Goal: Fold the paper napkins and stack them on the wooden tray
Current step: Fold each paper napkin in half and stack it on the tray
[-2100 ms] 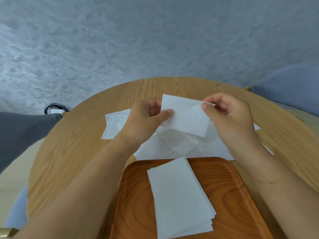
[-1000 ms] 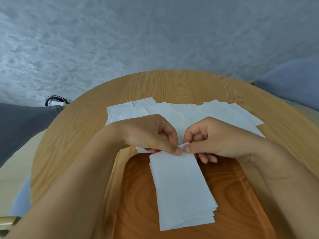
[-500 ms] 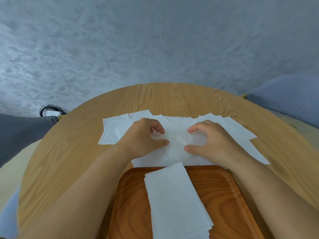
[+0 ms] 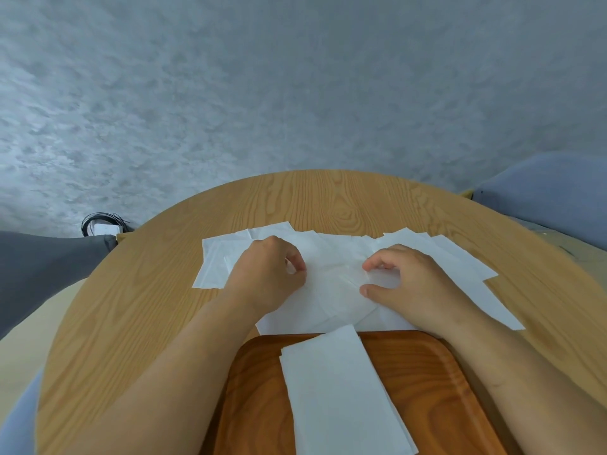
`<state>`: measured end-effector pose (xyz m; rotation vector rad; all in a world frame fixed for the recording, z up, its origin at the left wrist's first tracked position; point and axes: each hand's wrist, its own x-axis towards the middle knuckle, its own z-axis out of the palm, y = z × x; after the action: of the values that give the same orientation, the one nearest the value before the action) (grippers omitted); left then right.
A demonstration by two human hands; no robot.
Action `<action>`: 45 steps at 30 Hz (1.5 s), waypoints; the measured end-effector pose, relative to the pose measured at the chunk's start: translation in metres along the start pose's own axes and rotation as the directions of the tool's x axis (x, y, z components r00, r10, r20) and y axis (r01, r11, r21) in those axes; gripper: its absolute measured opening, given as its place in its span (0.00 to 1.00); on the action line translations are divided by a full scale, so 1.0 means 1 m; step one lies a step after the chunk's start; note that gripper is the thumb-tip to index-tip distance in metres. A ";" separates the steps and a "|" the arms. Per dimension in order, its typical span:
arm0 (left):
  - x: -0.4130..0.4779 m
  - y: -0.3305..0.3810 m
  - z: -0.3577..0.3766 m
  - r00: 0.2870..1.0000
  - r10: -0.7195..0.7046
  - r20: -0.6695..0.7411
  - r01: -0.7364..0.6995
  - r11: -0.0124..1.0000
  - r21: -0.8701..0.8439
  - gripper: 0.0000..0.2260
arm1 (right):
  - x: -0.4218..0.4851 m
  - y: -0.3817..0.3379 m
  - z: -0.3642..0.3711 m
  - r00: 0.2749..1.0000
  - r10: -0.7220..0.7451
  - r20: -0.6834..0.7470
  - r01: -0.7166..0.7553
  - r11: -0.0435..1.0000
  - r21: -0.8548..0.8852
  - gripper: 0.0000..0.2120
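The folded napkins [image 4: 341,389] lie stacked down the middle of the wooden tray [image 4: 427,372]. The near ends of both are cut off by the picture's bottom edge, and the number of sheets in the stack cannot be made out.

Just beyond the tray's far rim, loose napkins [image 4: 331,290] overlap flat on the round table [image 4: 147,307], their edges hard to separate, white on white. The left hand [image 4: 266,277] rests on them beyond the tray's far left corner, fingers curled in and thumb tip against forefinger; whether paper is caught between them I cannot tell. The right hand [image 4: 414,284], beyond the far right corner, has thumb and forefinger held apart, tips touching the paper.

Farther left of the tray, off the table, a black cable coil [image 4: 101,223] is half hidden behind a grey chair [image 4: 42,264].
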<state>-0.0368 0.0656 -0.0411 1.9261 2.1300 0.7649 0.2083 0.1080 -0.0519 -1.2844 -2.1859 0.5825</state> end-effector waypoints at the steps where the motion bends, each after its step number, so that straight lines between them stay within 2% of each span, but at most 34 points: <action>1: 0.000 0.001 0.000 1.000 -0.005 0.001 0.005 1.000 0.006 0.04 | 0.000 0.000 0.001 1.000 -0.003 -0.009 0.003 1.000 0.004 0.16; 5: -0.002 0.007 -0.004 0.998 -0.002 -0.064 -0.001 0.999 -0.051 0.03 | -0.001 -0.003 0.003 0.997 -0.015 -0.077 0.019 0.999 0.043 0.13; 8: -0.003 0.012 -0.007 0.980 0.065 -0.187 -0.110 0.964 -0.242 0.04 | -0.001 -0.006 0.003 0.992 -0.008 -0.123 0.020 0.995 0.100 0.12; 11: -0.006 0.022 -0.013 0.969 0.074 -0.235 -0.187 0.840 -0.509 0.07 | 0.000 -0.011 0.001 0.992 0.025 -0.126 0.001 0.979 0.205 0.15; 14: -0.012 0.032 -0.020 0.984 0.030 -0.178 -0.154 0.657 -0.738 0.09 | 0.001 -0.017 0.000 0.991 0.068 -0.113 -0.021 0.929 0.370 0.15; 17: -0.014 0.036 -0.026 0.998 0.000 -0.070 -0.062 0.475 -0.878 0.07 | 0.002 -0.022 -0.002 0.997 0.068 -0.032 -0.037 0.817 0.576 0.09; 19: -0.014 0.036 -0.028 0.999 -0.014 -0.031 -0.023 0.421 -0.907 0.06 | 0.001 -0.025 -0.005 0.996 0.092 0.007 -0.073 0.739 0.670 0.08; 22: -0.013 0.034 -0.027 1.000 -0.013 -0.023 -0.015 0.462 -0.887 0.07 | 0.001 -0.026 -0.009 0.991 0.130 -0.039 -0.065 0.703 0.708 0.09; 26: -0.012 0.032 -0.025 0.998 0.066 0.018 -0.017 0.495 -0.869 0.05 | 0.000 -0.024 -0.012 0.976 0.163 -0.146 -0.013 0.711 0.703 0.12; 29: -0.013 0.030 -0.020 0.995 0.095 0.027 -0.030 0.546 -0.837 0.11 | 0.000 -0.024 -0.012 0.975 0.155 -0.156 -0.004 0.722 0.692 0.16; 36: -0.009 0.027 -0.019 0.999 -0.003 0.053 0.046 0.569 -0.821 0.18 | 0.001 -0.026 -0.015 0.979 0.139 -0.151 0.008 0.708 0.706 0.18; 42: -0.006 0.029 -0.022 0.970 -0.184 0.158 0.223 0.419 -0.880 0.12 | -0.002 -0.028 -0.015 0.975 0.140 -0.174 0.013 0.740 0.672 0.19; 43: -0.006 0.029 -0.021 0.965 -0.199 0.172 0.242 0.417 -0.876 0.10 | -0.002 -0.028 -0.014 0.974 0.140 -0.177 0.015 0.741 0.672 0.20; 45: -0.007 0.027 -0.019 0.961 -0.199 0.191 0.267 0.493 -0.828 0.09 | -0.002 -0.030 -0.013 0.976 0.132 -0.174 0.024 0.725 0.688 0.19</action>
<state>-0.0208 0.0547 -0.0132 1.0629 1.4280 1.3216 0.1974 0.0940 -0.0242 -0.9358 -1.5114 1.1014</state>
